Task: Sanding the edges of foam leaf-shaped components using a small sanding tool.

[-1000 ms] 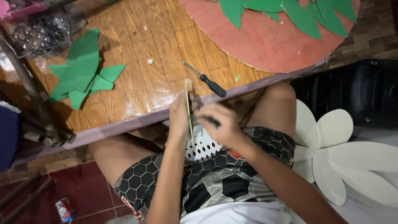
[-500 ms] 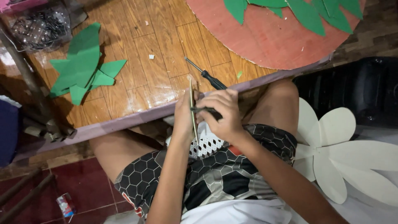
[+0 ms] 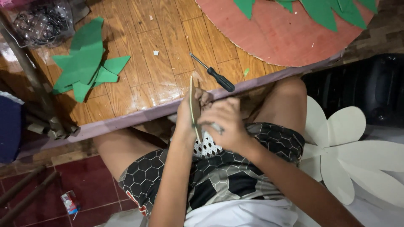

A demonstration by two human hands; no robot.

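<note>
Between two hands (image 3: 210, 120), one cardboard strip (image 3: 193, 103), one screwdriver (image 3: 212, 73)

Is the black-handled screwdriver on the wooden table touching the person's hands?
Apart. The head view shows the black-handled screwdriver lying on the wooden table, with a strip of bare tabletop between its handle and the left hand and right hand below.

Screwdriver (image 3: 212, 74) on table (image 3: 139, 75), beyond hands.

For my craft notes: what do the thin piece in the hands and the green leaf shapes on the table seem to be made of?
The thin piece, held edge-on in the left hand, looks like cardboard: a stiff, flat, tan edge. The green leaf shapes look like matte craft foam or thick paper; they are flat, with clean-cut points. Which one is unclear.
</note>
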